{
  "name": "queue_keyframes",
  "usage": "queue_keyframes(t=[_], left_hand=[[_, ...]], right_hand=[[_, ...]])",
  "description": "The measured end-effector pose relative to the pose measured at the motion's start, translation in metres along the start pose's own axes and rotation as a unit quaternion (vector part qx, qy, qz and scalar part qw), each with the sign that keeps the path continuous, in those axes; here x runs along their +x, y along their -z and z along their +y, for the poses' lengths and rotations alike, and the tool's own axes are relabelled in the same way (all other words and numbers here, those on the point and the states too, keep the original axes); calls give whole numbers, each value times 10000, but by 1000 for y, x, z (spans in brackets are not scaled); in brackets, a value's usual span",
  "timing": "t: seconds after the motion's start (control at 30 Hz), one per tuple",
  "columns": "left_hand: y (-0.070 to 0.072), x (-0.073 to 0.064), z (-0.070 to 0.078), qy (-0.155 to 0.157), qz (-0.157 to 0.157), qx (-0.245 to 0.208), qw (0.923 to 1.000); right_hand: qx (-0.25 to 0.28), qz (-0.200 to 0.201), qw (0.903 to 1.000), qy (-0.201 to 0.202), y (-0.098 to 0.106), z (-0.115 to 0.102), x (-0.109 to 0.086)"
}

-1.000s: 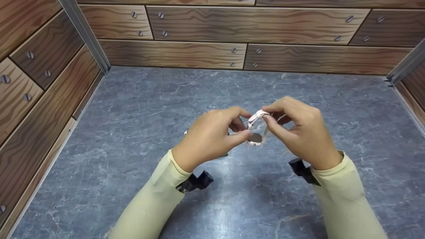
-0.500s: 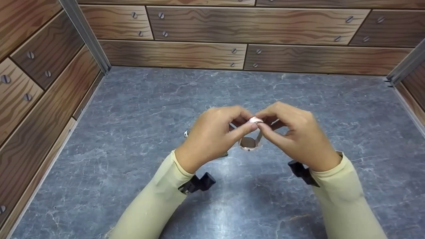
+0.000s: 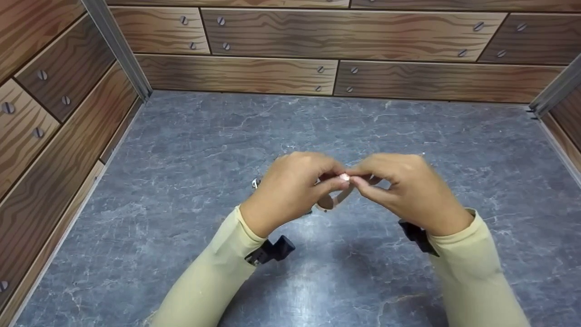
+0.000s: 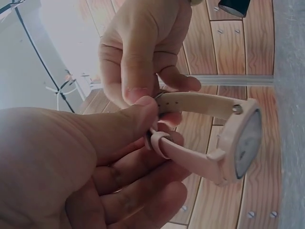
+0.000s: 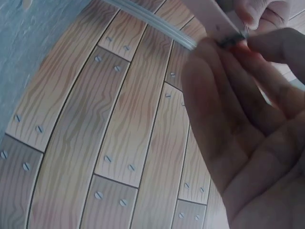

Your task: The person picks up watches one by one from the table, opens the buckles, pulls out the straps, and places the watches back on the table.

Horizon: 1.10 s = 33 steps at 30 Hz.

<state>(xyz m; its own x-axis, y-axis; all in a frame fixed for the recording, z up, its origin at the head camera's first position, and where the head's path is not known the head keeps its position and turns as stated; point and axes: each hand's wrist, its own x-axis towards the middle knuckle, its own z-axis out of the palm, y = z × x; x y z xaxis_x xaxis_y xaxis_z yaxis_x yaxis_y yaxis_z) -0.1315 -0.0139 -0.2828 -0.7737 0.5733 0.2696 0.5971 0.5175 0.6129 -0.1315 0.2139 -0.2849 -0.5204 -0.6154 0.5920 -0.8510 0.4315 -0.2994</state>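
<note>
Between both hands, above the table, hangs a pink wristwatch [image 4: 190, 160] with its strap bent into a loop. In the left wrist view its square case [image 4: 245, 143] faces right, and a strap keeper [image 4: 161, 143] sits near the fingers. My left hand [image 3: 290, 186] pinches the strap by the keeper between thumb and fingers. My right hand [image 3: 404, 190] pinches the strap close to the buckle [image 5: 232, 39], fingertips nearly meeting the left ones. In the head view the strap ends are mostly covered by fingers, and the watch face tilts down behind the left thumb.
A small shiny metal item [image 3: 255, 183] lies on the blue-grey marbled table [image 3: 218, 136] just left of my left hand. A dark green edge of something [image 3: 308, 212] shows under that hand. Wood-patterned panels [image 3: 272, 75] wall the table's back and sides.
The strap ends have come together, and both hands have drawn closer and slightly lower. The watch case has swung left, down behind the left thumb.
</note>
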Motion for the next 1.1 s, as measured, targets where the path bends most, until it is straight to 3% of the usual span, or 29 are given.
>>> queue_keyframes(t=[0.3,0.4,0.6,0.83,1.1], left_hand=[[-3,2,-2,-301,18,487,9984],[-3,3,-2,-274,-67,503,9983],[-5,4,-2,-117,-538,338,9979],[-4,6,-3,-393,-541,599,9960],[-7,3,-3,-188,-606,68,9980]], right_hand=[[-608,-415,9970,231,-1,1,2],[-727,-570,9954,260,-1,1,2],[-385,-777,9958,308,-2,3,-1],[-99,-915,9957,128,-3,3,-1],[-12,-760,9971,67,-6,1,-3]])
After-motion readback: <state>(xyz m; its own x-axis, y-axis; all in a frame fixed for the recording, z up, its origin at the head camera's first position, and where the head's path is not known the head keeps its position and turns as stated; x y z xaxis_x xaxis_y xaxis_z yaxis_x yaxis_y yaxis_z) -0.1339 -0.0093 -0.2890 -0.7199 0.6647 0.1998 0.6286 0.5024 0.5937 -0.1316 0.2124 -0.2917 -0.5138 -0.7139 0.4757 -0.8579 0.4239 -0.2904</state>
